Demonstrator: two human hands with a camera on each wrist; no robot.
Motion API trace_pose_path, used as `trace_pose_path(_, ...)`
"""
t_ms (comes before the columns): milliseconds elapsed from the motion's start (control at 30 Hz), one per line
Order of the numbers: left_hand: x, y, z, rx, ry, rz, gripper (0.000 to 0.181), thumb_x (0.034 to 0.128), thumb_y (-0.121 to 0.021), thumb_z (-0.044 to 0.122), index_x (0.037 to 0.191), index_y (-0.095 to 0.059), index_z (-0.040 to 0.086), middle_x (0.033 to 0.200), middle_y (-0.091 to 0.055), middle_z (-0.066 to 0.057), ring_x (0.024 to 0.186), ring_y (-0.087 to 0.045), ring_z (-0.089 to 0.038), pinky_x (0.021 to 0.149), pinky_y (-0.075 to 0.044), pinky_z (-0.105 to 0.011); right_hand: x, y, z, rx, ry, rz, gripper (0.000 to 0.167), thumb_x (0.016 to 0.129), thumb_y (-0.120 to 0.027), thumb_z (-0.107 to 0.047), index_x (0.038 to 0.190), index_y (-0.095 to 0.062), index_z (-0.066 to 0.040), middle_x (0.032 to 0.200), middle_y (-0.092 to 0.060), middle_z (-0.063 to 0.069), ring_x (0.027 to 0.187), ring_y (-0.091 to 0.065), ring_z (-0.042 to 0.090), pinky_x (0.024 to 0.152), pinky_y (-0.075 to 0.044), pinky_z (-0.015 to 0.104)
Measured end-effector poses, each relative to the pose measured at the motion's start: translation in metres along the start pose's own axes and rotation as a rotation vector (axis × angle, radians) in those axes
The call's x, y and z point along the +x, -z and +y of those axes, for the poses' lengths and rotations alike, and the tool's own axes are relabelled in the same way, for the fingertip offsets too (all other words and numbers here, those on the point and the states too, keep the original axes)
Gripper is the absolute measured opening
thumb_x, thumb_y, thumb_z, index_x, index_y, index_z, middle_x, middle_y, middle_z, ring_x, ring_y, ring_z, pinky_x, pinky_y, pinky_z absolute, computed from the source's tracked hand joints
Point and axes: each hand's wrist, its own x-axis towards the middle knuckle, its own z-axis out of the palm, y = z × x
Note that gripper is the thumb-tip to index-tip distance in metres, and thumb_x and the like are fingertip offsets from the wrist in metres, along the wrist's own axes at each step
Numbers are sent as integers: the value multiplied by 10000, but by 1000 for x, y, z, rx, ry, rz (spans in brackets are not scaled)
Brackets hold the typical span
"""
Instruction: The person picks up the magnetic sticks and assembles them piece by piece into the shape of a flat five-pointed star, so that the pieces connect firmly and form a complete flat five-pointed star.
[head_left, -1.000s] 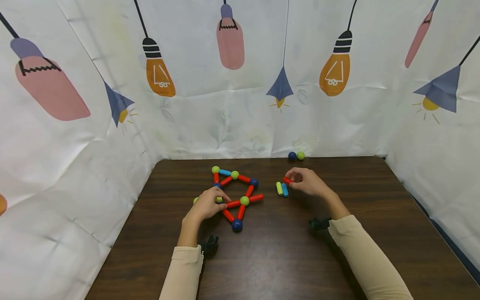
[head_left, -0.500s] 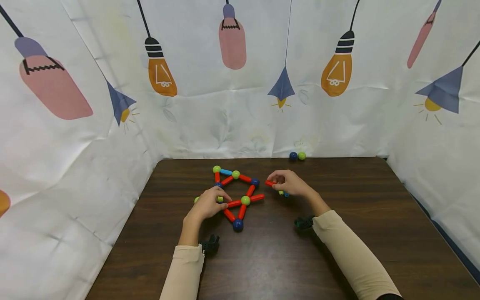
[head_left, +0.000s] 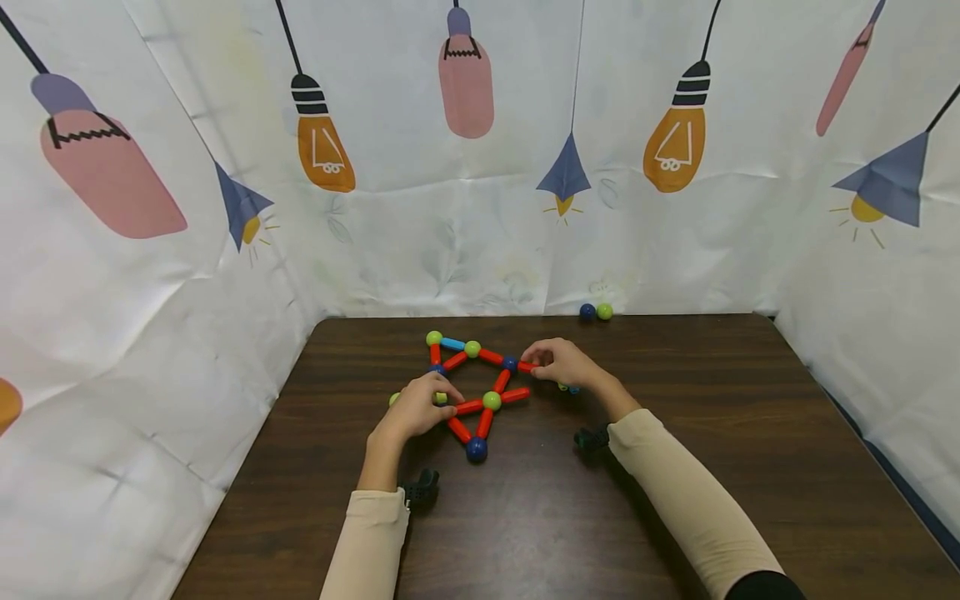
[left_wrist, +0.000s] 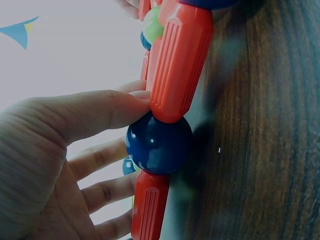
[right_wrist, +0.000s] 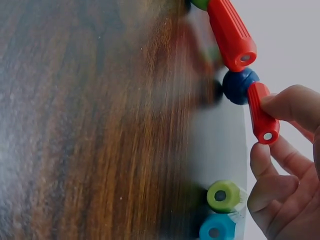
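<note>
On the table lies a flat structure of magnetic rods and balls, mostly red rods with green and blue balls. My left hand (head_left: 412, 410) pinches the end of a red magnetic rod (left_wrist: 182, 60) where it meets a blue ball (left_wrist: 160, 142); the thumb touches that joint and the other fingers spread behind. With thumb and fingertips, my right hand (head_left: 564, 365) holds another red magnetic rod (right_wrist: 260, 111). Its far end touches the blue ball (right_wrist: 239, 86) at the structure's right corner. The left hand covers part of the structure in the head view.
A lime rod (right_wrist: 223, 196) and a light-blue rod (right_wrist: 218, 227) lie beside the right hand. At the table's back edge sit a blue ball (head_left: 587, 312) and a green ball (head_left: 604, 311). A patterned cloth (head_left: 465, 233) hangs behind the dark wooden table (head_left: 540, 517).
My right hand has moved left, carrying the red magnetic rod from beside the lime and light-blue rods to the structure's right blue ball. The left hand stays in place.
</note>
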Motion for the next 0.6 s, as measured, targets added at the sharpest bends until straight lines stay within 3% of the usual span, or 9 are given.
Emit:
trace_pose_path(433, 0, 0, -1, 6, -4, 1, 134, 920, -773, 168, 979, -792, 287, 1209, -642, 11, 1084, -602, -245, 929, -516, -463, 1, -3, -3, -41, -34, 16, 207, 942, -717, -106, 1149, -724, -116, 996, -704, 48, 814, -598, 134, 747, -506, 299)
trace_pose_path(600, 1, 0, -1, 6, -10, 4, 135, 921, -772, 168, 976, -791, 290, 1217, -642, 8, 1103, -601, -255, 941, -516, -467, -5, -2, -4, -13, -75, 47, 185, 976, -679, -137, 1155, -713, -107, 985, -700, 46, 775, -597, 135, 737, -505, 310)
